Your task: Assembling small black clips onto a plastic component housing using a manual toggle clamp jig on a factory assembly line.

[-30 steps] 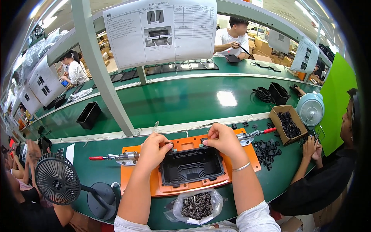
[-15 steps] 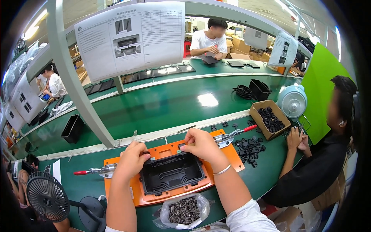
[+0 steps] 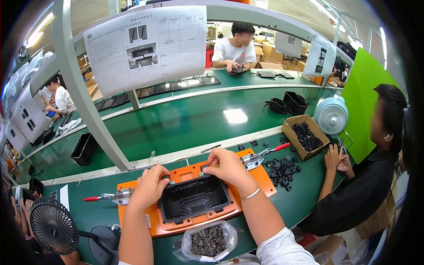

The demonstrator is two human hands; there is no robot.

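Observation:
A black rectangular plastic case (image 3: 194,204), its hollow inside facing up, sits in an orange fixture plate (image 3: 260,182). My left hand (image 3: 151,184) is closed at the case's back left corner, with a small black plastic part (image 3: 166,177) pinched in its fingertips. At the back right corner, thumb and fingers of my right hand (image 3: 226,168) pinch another small black part (image 3: 204,168), mostly covered by the fingers. Toggle clamps with red handles flank the case: a left clamp (image 3: 121,195) and a right clamp (image 3: 252,161).
A bag of screws (image 3: 207,240) lies in front of the fixture. Loose black parts (image 3: 282,170) and a cardboard box (image 3: 304,137) of them are at right, beside a co-worker's hands (image 3: 336,158). A black fan (image 3: 55,225) stands at left; a metal post (image 3: 88,88) rises behind.
Both hands stay at the case's back corners with almost no movement. The whole view has shifted slightly. Across the bench, the person in white has lowered the dark panel.

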